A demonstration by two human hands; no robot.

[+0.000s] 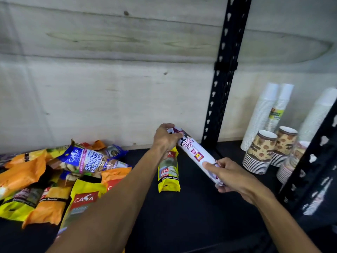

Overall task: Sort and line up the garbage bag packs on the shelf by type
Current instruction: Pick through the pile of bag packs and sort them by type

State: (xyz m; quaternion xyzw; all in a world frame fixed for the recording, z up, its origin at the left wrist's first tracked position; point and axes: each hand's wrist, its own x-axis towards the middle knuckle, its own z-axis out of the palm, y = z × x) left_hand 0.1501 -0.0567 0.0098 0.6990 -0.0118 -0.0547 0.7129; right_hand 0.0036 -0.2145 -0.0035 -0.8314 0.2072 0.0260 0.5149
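— Where was the white pack (197, 155) at that instant?

— Up off the shelf (191, 207), carried between both hands. The left hand (166, 136) had its fingers curled over the far end, close to the back wall. The right hand (230, 175) pinched the near end, thumb lying along the top face, other fingers tucked beneath.

— And how did it lie?

— That was the thing to watch! Its long axis ran slantwise, far end up and to the left, near end down and to the right, toward the person. The far end sat higher, so it was tilted, not flat.

— What was beside it?

— The yellow pack (168, 172) lay on the shelf just left of it, part hidden under the left wrist, its length running front to back. Well off to the left sat the heap (54, 179) of orange, yellow and blue packs, unsorted.

— So the coming move?

— My guess: swing the white pack's axis round to match the yellow one and set it down on that pack's right side, on the bare shelf between it and the black post (221, 84). The right hand was nearer that spot. The cups (264, 150) stood beyond the post, apart from all this.
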